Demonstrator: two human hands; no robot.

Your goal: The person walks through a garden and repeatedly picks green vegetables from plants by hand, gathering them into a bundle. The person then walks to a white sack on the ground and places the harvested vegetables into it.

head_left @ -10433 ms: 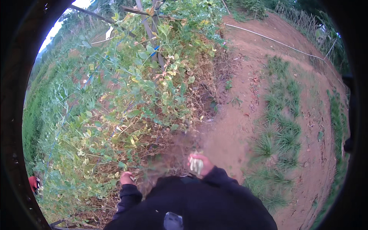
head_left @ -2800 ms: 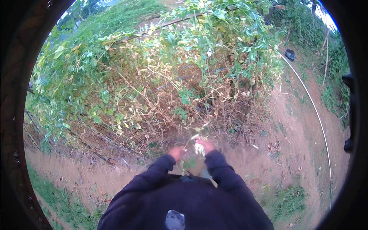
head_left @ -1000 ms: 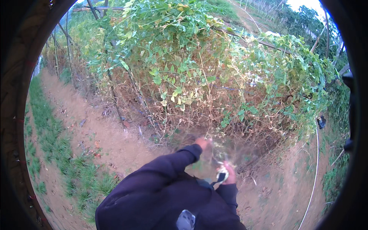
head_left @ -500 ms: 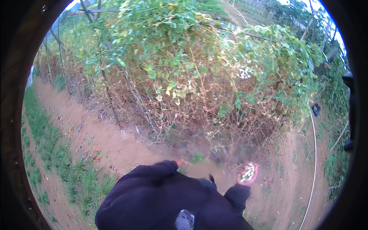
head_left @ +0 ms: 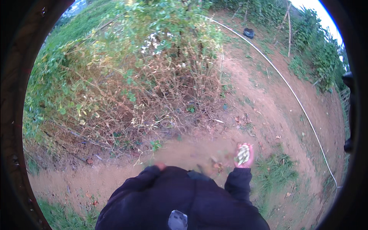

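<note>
My right hand (head_left: 250,158) is turned palm up, its fingers curled around a heap of pale whitish-green pods (head_left: 242,154). It is held out above bare soil, apart from the plants. Of my left hand (head_left: 161,166) only a small part shows past the dark sleeve (head_left: 147,176); its fingers are hidden. That hand is nearest to a thin, dry stem (head_left: 141,157) and a few green leaves (head_left: 156,145) at the foot of the plants.
A tangle of climbing plants (head_left: 153,84), dry and brown below, green above, fills the left and middle. A long white hose (head_left: 283,76) curves over the reddish dirt path. Grass (head_left: 278,171) grows right of my hand. Farther off lies a black object (head_left: 248,33).
The view has swung to the right, bringing more of the path, hose and black object in. My right hand still holds the pods; less of my left hand shows.
</note>
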